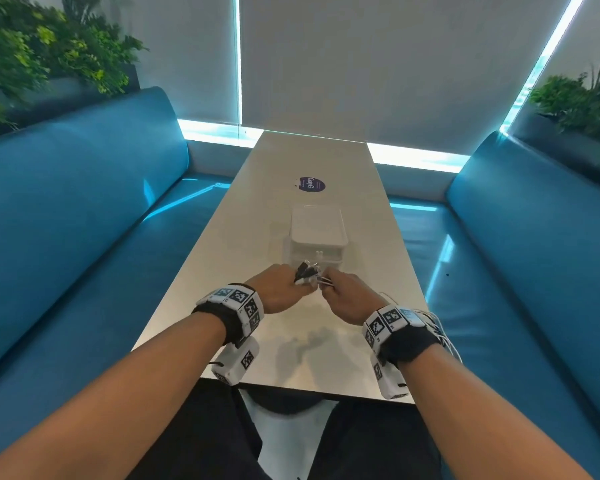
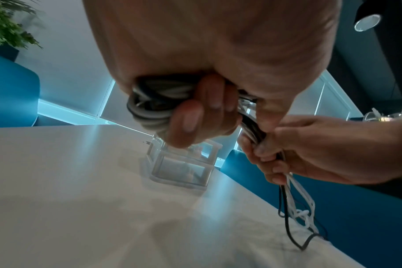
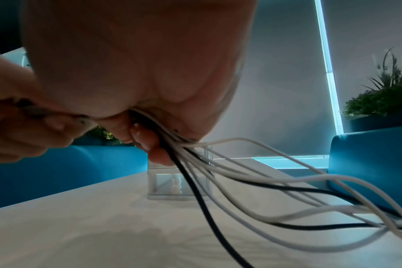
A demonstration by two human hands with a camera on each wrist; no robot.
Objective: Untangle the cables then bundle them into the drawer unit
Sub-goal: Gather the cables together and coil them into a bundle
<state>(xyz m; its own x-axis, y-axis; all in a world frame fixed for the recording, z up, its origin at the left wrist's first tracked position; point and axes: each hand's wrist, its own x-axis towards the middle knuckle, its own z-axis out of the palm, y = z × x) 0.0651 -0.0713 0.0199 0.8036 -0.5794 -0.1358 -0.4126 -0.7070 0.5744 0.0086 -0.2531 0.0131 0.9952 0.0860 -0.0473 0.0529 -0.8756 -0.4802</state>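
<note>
Both hands meet just above the table in front of the clear drawer unit (image 1: 316,233). My left hand (image 1: 280,287) grips a coiled bundle of white and black cables (image 2: 154,103), fingers curled round it. My right hand (image 1: 347,296) grips the same cables' loose strands (image 3: 218,174), which run out of the fist and trail off the table's right edge. In the left wrist view the strands (image 2: 296,204) hang below the right hand with a white knot in them. The drawer unit (image 3: 179,183) stands shut, a small white piece inside its lower drawer.
The long pale table (image 1: 243,216) carries a round dark sticker (image 1: 311,184) beyond the drawer unit. Blue benches (image 1: 84,209) flank both sides, with potted plants (image 1: 32,53) behind them. Window blinds close the far end.
</note>
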